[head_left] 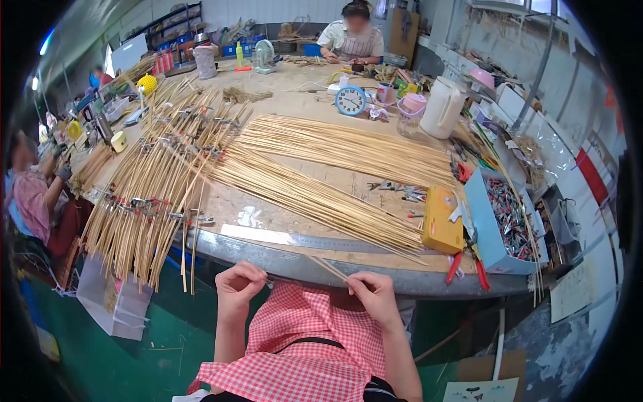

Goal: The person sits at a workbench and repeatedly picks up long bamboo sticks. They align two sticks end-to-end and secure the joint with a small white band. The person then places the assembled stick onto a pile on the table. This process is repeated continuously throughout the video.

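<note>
My right hand [372,293] is closed in a pinch on the end of thin bamboo strips [327,268], which slant up and left over the table's front edge. To its left, my left hand [240,287] has its fingers curled together; whatever lies in them is too small to make out. Both hands are just short of the table edge, above a red checked apron [295,368]. Beyond them a metal ruler [321,242] lies along the edge. Two spread bundles of long bamboo strips, a nearer one [321,201] and a farther one [355,149], lie behind the ruler.
Many clipped bamboo strips [144,231] overhang the table's left side. At right are a yellow box [442,221], red-handled pliers [455,266] and a blue box of clips [514,221]. A clock [350,100] and white kettle [443,107] stand behind. Co-workers sit across and at left.
</note>
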